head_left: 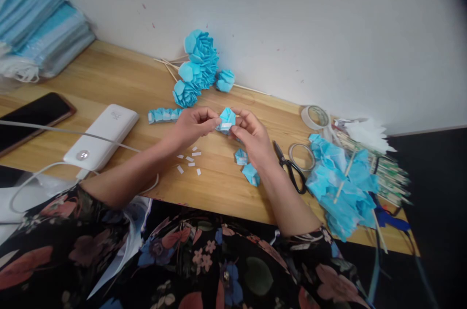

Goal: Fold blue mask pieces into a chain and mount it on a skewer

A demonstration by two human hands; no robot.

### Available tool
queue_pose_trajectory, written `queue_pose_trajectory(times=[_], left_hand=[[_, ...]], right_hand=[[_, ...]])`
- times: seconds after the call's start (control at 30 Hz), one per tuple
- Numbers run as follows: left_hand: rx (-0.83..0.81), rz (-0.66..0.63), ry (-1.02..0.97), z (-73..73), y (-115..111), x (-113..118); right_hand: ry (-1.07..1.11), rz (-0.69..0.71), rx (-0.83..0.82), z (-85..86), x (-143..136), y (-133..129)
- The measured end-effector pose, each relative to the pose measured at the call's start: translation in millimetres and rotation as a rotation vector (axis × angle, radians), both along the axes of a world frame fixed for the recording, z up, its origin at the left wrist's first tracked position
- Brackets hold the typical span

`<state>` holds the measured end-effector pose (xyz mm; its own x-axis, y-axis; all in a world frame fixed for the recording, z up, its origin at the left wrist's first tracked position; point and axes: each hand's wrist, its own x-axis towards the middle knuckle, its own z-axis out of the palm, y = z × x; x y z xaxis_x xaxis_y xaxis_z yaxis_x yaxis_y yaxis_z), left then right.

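Between my two hands, above the wooden table, is a small folded blue paper petal (228,117) with a white strip along its lower edge. My left hand (199,124) pinches its left side between thumb and fingers. On its right side my right hand (251,131) grips it the same way. Under my right wrist lie more folded blue pieces (251,174), each with a white strip. A row of similar blue pieces (165,115) sits left of my left hand. Several small white strips (191,158) are scattered on the table below my hands.
Blue paper flowers (199,68) on sticks lie by the wall. Scissors (291,168), tape rolls (314,117) and a heap of crumpled blue material (343,182) are on the right. A white power bank (105,134), phone (34,119) and bagged blue stack (44,22) are left.
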<state>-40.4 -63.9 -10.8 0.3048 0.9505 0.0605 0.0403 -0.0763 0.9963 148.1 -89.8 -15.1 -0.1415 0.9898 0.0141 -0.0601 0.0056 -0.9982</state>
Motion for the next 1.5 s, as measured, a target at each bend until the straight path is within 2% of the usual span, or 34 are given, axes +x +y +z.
queue_pose_trajectory(times=[0.2, 0.33, 0.4, 0.53, 0.63, 0.73, 0.93, 1.5], left_hand=[[-0.034, -0.063, 0.019, -1.2, 0, -2], [-0.043, -0.049, 0.028, -0.6, 1, -1], [-0.023, -0.025, 0.033, 0.9, 1, 0], [0.006, 0.040, 0.036, 3.4, 0, 0], [0.004, 0.053, 0.038, 3.5, -1, 0], [0.013, 0.045, 0.047, 2.0, -1, 1], [0.044, 0.002, 0.046, 0.2, -2, 2], [0.101, -0.001, 0.103, 0.9, -4, 1]], right_hand=[[-0.037, -0.013, 0.048, -2.6, 0, 1], [-0.119, -0.018, 0.100, -2.2, 0, 1], [-0.149, -0.069, 0.129, -0.5, 0, 0], [-0.331, -0.261, 0.350, 7.9, 0, -8], [-0.568, -0.247, 0.544, 12.8, -4, -15], [-0.692, -0.219, 0.626, 11.2, -8, -16], [-0.739, -0.221, 0.614, 3.2, -8, -13], [-0.691, -0.178, 0.532, 3.1, -9, -13]])
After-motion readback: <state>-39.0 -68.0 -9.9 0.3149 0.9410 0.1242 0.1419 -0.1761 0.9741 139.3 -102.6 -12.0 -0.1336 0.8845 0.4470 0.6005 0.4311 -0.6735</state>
